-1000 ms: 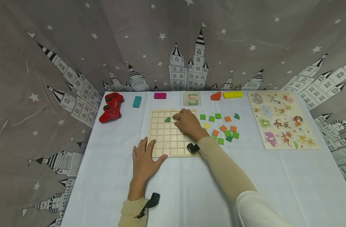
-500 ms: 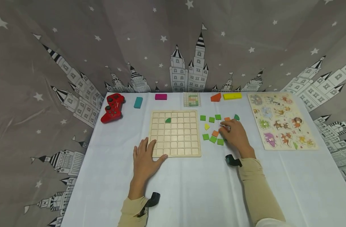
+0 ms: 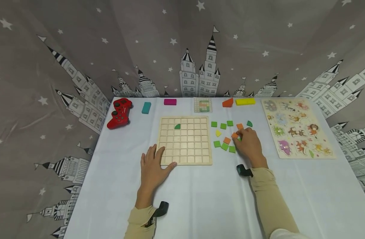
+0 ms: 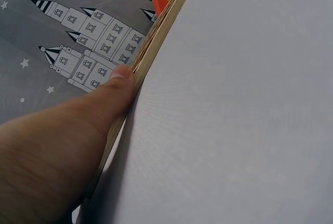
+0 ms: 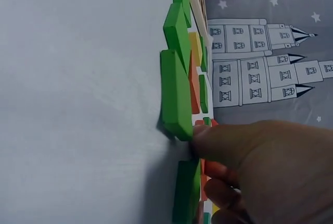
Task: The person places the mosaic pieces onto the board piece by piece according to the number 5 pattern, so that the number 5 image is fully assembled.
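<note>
My left hand (image 3: 153,171) lies with spread, nearly straight fingers at the near left corner of a wooden grid board (image 3: 186,142). In the left wrist view, its thumb (image 4: 120,75) touches the board's front edge. A green quarter-circle tile (image 3: 177,126) sits in one cell near the board's far side. Right of the board, my right hand (image 3: 249,144) pinches an orange square tile (image 3: 234,135) among the loose tiles. A green tile (image 5: 176,96) stands close to the right thumb in the right wrist view; the fingers there partly hide the orange tiles.
Loose green squares (image 3: 224,146), a yellow tile (image 3: 218,133) and another green quarter-circle (image 3: 249,123) surround the right hand. Along the back are a red game controller (image 3: 120,113), coloured blocks (image 3: 245,101) and a small pattern card (image 3: 203,105). An animal puzzle board (image 3: 299,132) lies far right.
My right hand has moved from above the grid board rightward to the loose tiles, and its fingers have come onto the orange tile. The left hand has stayed at the board's corner.
</note>
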A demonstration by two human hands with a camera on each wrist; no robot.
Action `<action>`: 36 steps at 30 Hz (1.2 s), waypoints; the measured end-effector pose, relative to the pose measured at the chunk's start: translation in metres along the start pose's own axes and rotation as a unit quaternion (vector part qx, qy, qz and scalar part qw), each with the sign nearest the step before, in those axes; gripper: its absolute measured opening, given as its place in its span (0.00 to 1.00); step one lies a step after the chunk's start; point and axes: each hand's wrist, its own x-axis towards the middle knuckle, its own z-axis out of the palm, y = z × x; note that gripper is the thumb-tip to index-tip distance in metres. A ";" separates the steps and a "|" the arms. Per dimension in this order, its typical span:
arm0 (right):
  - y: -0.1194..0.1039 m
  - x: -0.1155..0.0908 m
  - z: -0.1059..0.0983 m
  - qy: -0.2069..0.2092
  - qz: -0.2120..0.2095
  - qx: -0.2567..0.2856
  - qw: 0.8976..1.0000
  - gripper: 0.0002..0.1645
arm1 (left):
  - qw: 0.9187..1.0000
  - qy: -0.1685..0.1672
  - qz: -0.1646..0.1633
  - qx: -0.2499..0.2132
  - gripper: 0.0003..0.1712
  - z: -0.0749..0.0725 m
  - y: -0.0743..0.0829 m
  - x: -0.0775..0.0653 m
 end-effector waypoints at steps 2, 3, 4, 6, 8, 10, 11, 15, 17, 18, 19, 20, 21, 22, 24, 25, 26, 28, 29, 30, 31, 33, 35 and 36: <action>-0.001 0.000 0.000 0.002 -0.003 0.004 1.000 0.22 | 1.000 0.005 0.000 0.000 0.52 0.000 0.001 0.000; -0.002 0.000 0.000 0.004 -0.004 0.007 1.000 0.23 | 1.000 0.007 0.001 -0.001 0.51 -0.001 0.001 0.000; -0.003 0.000 0.000 0.004 -0.004 0.013 1.000 0.23 | 1.000 0.008 0.001 -0.004 0.51 -0.001 0.001 -0.001; -0.005 0.000 0.000 0.005 -0.006 0.023 1.000 0.24 | 1.000 0.006 0.002 -0.005 0.51 -0.001 0.001 -0.001; -0.008 0.000 0.002 0.006 -0.014 0.033 0.999 0.24 | 1.000 0.005 0.001 -0.006 0.51 0.000 0.001 -0.002; -0.015 0.001 0.004 0.006 -0.027 0.038 0.999 0.24 | 1.000 0.005 0.000 -0.007 0.51 0.001 0.001 -0.002; -0.020 0.001 0.005 0.005 -0.033 0.038 0.999 0.24 | 1.000 0.007 0.000 -0.006 0.51 0.002 0.001 -0.003; -0.047 0.004 0.013 -0.002 -0.069 0.038 0.997 0.23 | 1.000 0.013 0.002 -0.007 0.51 0.003 0.000 -0.002; -0.066 0.007 0.018 -0.013 -0.095 0.040 0.995 0.22 | 1.000 0.012 0.002 -0.005 0.51 0.003 0.001 -0.001; -0.075 0.009 0.022 -0.018 -0.112 0.038 0.993 0.22 | 1.000 0.011 0.003 -0.006 0.51 0.002 0.001 -0.001; -0.085 0.011 0.026 -0.024 -0.128 0.037 0.991 0.22 | 1.000 0.010 0.003 -0.005 0.51 0.002 0.001 -0.001; -0.094 0.013 0.031 -0.032 -0.145 0.037 0.988 0.22 | 1.000 0.010 0.003 -0.005 0.51 0.002 0.002 0.000; -0.103 0.015 0.036 -0.038 -0.162 0.033 0.985 0.22 | 1.000 0.011 0.005 -0.005 0.51 0.001 0.002 0.000; -0.113 0.018 0.041 -0.045 -0.178 0.031 0.983 0.22 | 1.000 0.013 0.005 -0.005 0.51 0.001 0.002 0.000; -0.133 0.022 0.050 -0.053 -0.203 0.026 0.977 0.23 | 1.000 0.015 0.006 -0.005 0.51 0.000 0.001 0.000; -0.141 0.024 0.054 -0.057 -0.211 0.023 0.976 0.23 | 1.000 0.013 0.006 -0.004 0.51 0.000 0.001 0.000; -0.149 0.025 0.057 -0.059 -0.217 0.018 0.974 0.23 | 1.000 0.010 0.005 -0.002 0.51 0.000 0.000 -0.001; -0.162 0.027 0.064 -0.060 -0.225 0.012 0.972 0.23 | 1.000 0.005 0.005 0.000 0.51 0.002 -0.001 -0.001; -0.167 0.028 0.067 -0.059 -0.228 0.010 0.972 0.23 | 1.000 0.004 0.006 0.000 0.51 0.002 -0.002 -0.001; -0.172 0.028 0.069 -0.059 -0.230 0.007 0.971 0.22 | 1.000 0.000 0.005 0.002 0.51 0.002 -0.002 -0.001; -0.175 0.029 0.072 -0.059 -0.232 0.004 0.971 0.22 | 1.000 -0.002 0.005 0.002 0.51 0.002 -0.002 0.000; -0.180 0.031 0.075 -0.056 -0.236 0.000 0.970 0.21 | 1.000 -0.002 0.005 0.002 0.51 0.001 -0.002 0.000; -0.184 0.031 0.077 -0.056 -0.236 0.000 0.970 0.20 | 1.000 -0.003 0.003 0.003 0.51 0.000 -0.002 0.000; -0.186 0.030 0.078 -0.057 -0.236 0.000 0.970 0.19 | 1.000 -0.005 0.002 0.004 0.50 0.000 -0.003 -0.001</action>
